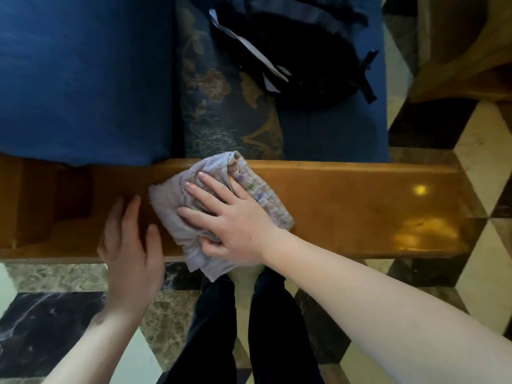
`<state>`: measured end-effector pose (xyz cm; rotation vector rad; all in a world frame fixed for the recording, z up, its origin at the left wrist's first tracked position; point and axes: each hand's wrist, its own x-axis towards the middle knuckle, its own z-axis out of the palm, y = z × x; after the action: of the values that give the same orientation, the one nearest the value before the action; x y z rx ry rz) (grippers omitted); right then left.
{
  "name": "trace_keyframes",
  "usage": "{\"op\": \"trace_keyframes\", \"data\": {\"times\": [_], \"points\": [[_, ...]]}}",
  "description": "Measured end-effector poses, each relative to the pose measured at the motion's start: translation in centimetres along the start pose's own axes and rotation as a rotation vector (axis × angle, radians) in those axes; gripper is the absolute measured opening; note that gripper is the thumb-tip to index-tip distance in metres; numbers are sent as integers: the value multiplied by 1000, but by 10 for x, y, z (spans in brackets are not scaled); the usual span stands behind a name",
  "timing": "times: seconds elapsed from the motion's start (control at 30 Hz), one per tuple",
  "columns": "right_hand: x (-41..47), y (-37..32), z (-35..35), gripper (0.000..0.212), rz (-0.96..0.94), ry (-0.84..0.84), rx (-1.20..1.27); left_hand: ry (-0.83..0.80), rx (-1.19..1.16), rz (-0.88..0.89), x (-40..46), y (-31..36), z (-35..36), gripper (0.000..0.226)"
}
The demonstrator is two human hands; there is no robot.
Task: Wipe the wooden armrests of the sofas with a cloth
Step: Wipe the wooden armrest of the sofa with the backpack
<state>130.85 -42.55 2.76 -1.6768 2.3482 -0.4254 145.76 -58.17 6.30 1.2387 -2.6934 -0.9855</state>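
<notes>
A wide glossy wooden armrest (360,206) runs across the middle of the view. A crumpled pale grey cloth (171,206) lies on it near the centre, one corner hanging over the near edge. My right hand (232,217) presses flat on the cloth with spread fingers and the thumb tucked under its near fold. My left hand (130,245) rests on the near edge of the armrest just left of the cloth, fingers loosely together, holding nothing.
Behind the armrest are the sofa's blue seat cushion (83,79), a dark floral pillow (221,106) and a black bag (299,51) with papers. Another wooden piece of furniture (465,51) stands at the top right. Patterned marble floor (55,314) and my dark trouser legs (216,328) lie below.
</notes>
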Motion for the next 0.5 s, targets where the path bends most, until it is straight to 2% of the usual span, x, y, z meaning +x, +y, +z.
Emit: {"op": "trace_keyframes", "data": {"times": [0.2,0.5], "points": [[-48,34,-15,62,61,27,-26,-94,52,35,-14,32,22,57],[-148,94,-33,67,311,108,-39,-181,168,199,-34,78,69,57]]}}
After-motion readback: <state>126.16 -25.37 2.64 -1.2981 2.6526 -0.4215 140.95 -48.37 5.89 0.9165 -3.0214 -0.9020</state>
